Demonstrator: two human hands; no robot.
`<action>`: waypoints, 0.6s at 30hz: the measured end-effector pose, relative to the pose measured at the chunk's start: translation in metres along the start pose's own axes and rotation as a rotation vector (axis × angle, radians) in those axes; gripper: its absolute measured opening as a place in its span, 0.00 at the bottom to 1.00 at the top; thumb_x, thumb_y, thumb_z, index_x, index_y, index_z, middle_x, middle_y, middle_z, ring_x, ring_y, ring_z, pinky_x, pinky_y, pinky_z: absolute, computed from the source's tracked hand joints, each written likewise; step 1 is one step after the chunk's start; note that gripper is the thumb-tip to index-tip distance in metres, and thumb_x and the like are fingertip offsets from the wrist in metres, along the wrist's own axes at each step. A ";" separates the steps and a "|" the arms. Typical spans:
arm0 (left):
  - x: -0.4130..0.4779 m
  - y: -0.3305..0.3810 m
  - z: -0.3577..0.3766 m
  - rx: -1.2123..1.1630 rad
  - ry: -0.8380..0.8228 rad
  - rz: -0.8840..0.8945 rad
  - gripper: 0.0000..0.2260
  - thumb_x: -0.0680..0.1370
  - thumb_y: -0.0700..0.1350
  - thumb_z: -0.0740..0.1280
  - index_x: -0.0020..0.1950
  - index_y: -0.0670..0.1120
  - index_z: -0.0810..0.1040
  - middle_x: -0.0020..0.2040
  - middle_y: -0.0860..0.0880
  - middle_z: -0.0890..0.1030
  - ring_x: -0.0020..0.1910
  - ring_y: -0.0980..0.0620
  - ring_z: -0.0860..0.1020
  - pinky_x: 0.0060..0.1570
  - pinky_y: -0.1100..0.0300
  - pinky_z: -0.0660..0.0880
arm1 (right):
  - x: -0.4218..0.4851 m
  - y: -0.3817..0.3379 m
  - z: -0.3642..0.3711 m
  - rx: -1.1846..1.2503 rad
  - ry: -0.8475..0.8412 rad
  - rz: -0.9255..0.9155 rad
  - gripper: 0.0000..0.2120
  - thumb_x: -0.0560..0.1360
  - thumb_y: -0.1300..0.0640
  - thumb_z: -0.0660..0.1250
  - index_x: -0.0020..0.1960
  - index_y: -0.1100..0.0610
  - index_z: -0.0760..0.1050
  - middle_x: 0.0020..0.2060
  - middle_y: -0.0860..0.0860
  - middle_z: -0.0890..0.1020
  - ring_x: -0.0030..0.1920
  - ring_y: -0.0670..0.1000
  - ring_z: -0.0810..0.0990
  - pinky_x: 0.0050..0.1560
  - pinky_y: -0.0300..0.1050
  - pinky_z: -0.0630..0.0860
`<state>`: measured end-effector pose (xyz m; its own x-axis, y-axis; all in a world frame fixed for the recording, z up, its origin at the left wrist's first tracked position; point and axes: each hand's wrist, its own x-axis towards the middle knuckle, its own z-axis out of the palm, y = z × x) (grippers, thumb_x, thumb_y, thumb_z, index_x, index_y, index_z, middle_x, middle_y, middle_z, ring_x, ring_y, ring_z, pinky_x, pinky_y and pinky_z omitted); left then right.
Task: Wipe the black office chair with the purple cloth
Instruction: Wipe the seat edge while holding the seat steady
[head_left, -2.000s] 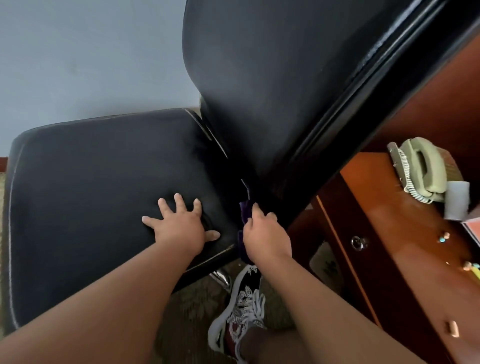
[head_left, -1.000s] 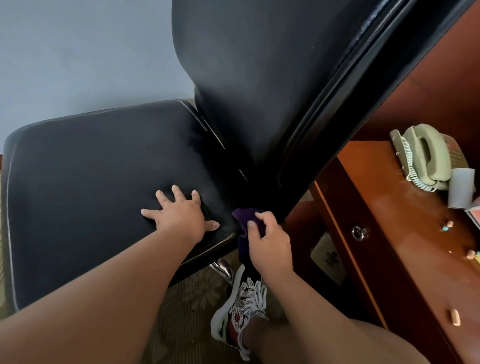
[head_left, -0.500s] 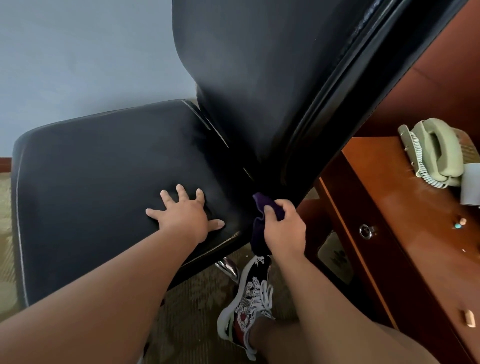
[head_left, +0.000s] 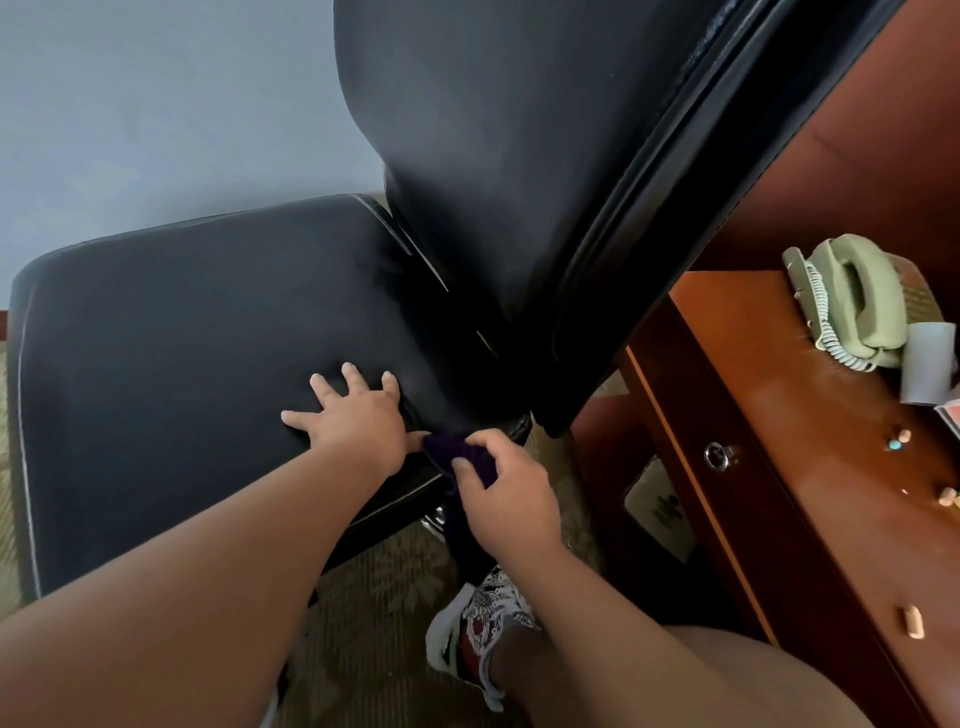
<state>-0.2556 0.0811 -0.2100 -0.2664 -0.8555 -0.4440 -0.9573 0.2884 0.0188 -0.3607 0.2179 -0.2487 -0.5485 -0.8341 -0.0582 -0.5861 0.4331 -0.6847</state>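
Plain pale blue-grey wall (head_left: 156, 104) at upper left, above a floor of olive-beige carpet with a faint floral pattern (head_left: 384, 613). At right, a glossy reddish-brown wooden table (head_left: 810, 441), its drawer front fitted with a round metal ring pull (head_left: 719, 456), carries a pale green corded telephone (head_left: 852, 301) and, just beside it, an upright white paper roll (head_left: 930, 364). Reddish-brown wooden panelling (head_left: 883, 130) rises behind the table, and soft, diffuse light glances off the polished tabletop.

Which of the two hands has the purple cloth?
The right hand, its fingers pinching the purple cloth; the left hand holds nothing and lies flat, fingers spread, on the black chair's seat.
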 end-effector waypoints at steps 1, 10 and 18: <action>-0.001 -0.001 -0.001 -0.009 -0.003 0.007 0.43 0.74 0.73 0.61 0.82 0.58 0.46 0.82 0.44 0.44 0.78 0.32 0.44 0.66 0.25 0.57 | 0.003 0.001 -0.004 -0.036 0.001 0.004 0.09 0.78 0.44 0.65 0.58 0.41 0.74 0.50 0.41 0.79 0.49 0.46 0.79 0.47 0.47 0.79; -0.020 -0.060 -0.019 -0.063 0.004 0.229 0.29 0.80 0.61 0.63 0.80 0.62 0.57 0.82 0.52 0.51 0.81 0.46 0.51 0.73 0.40 0.61 | 0.033 0.012 -0.014 0.055 0.116 0.222 0.09 0.77 0.42 0.64 0.57 0.39 0.72 0.48 0.45 0.81 0.44 0.49 0.81 0.45 0.52 0.82; -0.045 -0.106 -0.015 -0.078 -0.004 0.174 0.29 0.80 0.63 0.63 0.79 0.63 0.57 0.82 0.52 0.49 0.81 0.46 0.48 0.75 0.39 0.57 | 0.035 0.009 -0.022 -0.007 0.087 0.228 0.12 0.78 0.42 0.63 0.61 0.37 0.72 0.54 0.46 0.80 0.53 0.53 0.80 0.50 0.50 0.79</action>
<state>-0.1434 0.0824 -0.1782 -0.4288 -0.7937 -0.4315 -0.9025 0.3977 0.1654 -0.3982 0.2002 -0.2415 -0.7165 -0.6818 -0.1479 -0.4446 0.6096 -0.6563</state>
